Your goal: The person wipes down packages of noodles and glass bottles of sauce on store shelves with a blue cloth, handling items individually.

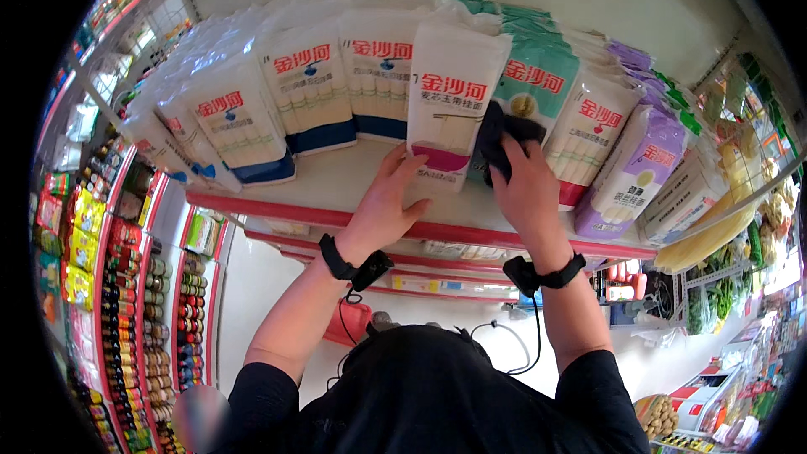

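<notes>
My left hand point(392, 202) rests its fingertips against the lower left edge of a white noodle packet point(446, 101) with a magenta band. Its thumb is spread away from the fingers, and the hand does not close around the packet. In my right hand point(528, 183) is a bunched dark cloth point(504, 135), pressed against the lower part of a green noodle packet point(536, 85). The cloth hides much of that packet's lower front. Both packets stand upright on a white shelf point(340, 170) with a red front edge.
White noodle packets with blue bands point(309, 94) stand to the left. Right of the green row are a red-banded packet point(592, 132) and a purple packet point(633, 170). A wire divider point(747, 195) closes the right end. A red basket point(348, 321) sits below on the floor.
</notes>
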`<state>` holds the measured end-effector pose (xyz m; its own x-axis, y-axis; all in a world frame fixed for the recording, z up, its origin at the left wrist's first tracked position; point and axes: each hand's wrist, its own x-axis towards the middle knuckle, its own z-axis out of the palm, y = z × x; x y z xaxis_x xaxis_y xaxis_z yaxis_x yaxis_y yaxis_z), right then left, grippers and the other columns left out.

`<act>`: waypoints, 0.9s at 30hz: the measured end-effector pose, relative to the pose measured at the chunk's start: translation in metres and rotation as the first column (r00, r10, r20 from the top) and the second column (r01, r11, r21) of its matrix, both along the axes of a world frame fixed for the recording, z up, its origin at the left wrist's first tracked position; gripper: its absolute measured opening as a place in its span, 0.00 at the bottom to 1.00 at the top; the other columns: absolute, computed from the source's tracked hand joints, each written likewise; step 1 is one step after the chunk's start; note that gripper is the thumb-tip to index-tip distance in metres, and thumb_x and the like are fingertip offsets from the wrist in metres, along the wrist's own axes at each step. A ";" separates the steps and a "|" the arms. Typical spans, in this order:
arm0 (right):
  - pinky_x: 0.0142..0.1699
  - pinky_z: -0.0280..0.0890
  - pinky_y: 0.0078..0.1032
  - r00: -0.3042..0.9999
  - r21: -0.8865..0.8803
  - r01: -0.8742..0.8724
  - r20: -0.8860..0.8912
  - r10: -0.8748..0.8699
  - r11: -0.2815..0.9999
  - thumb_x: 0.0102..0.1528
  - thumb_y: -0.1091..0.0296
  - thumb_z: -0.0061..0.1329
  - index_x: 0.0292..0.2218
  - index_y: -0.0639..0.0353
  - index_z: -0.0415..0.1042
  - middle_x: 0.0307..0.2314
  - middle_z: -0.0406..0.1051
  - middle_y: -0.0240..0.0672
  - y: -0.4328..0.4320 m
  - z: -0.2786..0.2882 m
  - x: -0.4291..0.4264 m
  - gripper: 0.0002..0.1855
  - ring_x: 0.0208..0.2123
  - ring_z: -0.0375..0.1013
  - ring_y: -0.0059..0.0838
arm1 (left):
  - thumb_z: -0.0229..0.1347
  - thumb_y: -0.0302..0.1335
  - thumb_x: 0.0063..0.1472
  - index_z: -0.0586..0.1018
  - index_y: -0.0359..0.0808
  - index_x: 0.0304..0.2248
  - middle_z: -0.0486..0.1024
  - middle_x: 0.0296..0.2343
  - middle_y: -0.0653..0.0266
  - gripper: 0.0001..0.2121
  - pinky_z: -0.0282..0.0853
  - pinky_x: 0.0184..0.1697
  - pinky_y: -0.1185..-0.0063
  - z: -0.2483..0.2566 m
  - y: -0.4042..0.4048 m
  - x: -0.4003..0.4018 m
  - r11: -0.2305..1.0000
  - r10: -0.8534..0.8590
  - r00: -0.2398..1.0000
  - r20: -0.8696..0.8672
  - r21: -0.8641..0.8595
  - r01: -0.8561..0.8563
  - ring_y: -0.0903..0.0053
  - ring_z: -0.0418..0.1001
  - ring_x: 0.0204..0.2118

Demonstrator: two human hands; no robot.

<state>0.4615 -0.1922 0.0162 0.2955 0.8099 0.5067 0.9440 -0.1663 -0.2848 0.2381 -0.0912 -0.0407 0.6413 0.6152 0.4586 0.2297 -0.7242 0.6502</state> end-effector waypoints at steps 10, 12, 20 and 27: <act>0.46 0.72 0.42 0.987 -0.197 -0.130 -0.117 0.109 0.972 0.51 0.68 0.58 0.54 0.53 0.72 0.41 0.74 0.46 -0.028 -0.007 0.013 0.28 0.41 0.76 0.52 | 0.63 0.23 0.54 0.63 0.41 0.61 0.57 0.61 0.41 0.36 0.56 0.66 0.65 -0.005 -0.003 -0.006 0.991 -0.029 0.999 -0.031 -0.129 0.025 0.46 0.55 0.65; 0.47 0.72 0.40 0.963 0.072 -0.177 -0.193 0.188 0.981 0.51 0.68 0.58 0.53 0.55 0.72 0.42 0.74 0.48 -0.032 0.005 0.016 0.27 0.42 0.76 0.52 | 0.63 0.23 0.54 0.63 0.41 0.62 0.57 0.61 0.41 0.36 0.56 0.66 0.65 -0.011 0.000 -0.004 0.996 -0.045 0.999 -0.014 -0.084 0.044 0.47 0.54 0.65; 0.45 0.72 0.40 0.978 0.371 -0.194 -0.002 0.210 0.908 0.50 0.69 0.59 0.53 0.53 0.71 0.42 0.72 0.47 0.007 0.059 -0.036 0.28 0.42 0.75 0.51 | 0.62 0.19 0.53 0.66 0.41 0.60 0.58 0.61 0.44 0.34 0.62 0.62 0.65 -0.009 0.000 -0.007 0.997 -0.021 0.999 -0.024 -0.078 0.019 0.48 0.60 0.62; 0.43 0.72 0.40 0.979 -0.081 -0.199 0.034 0.203 0.977 0.49 0.68 0.59 0.53 0.47 0.73 0.40 0.70 0.43 0.001 -0.016 -0.056 0.28 0.41 0.74 0.49 | 0.59 0.19 0.55 0.67 0.34 0.57 0.61 0.59 0.41 0.29 0.59 0.64 0.64 -0.021 0.008 -0.011 0.996 -0.080 0.996 0.036 -0.026 0.081 0.48 0.59 0.62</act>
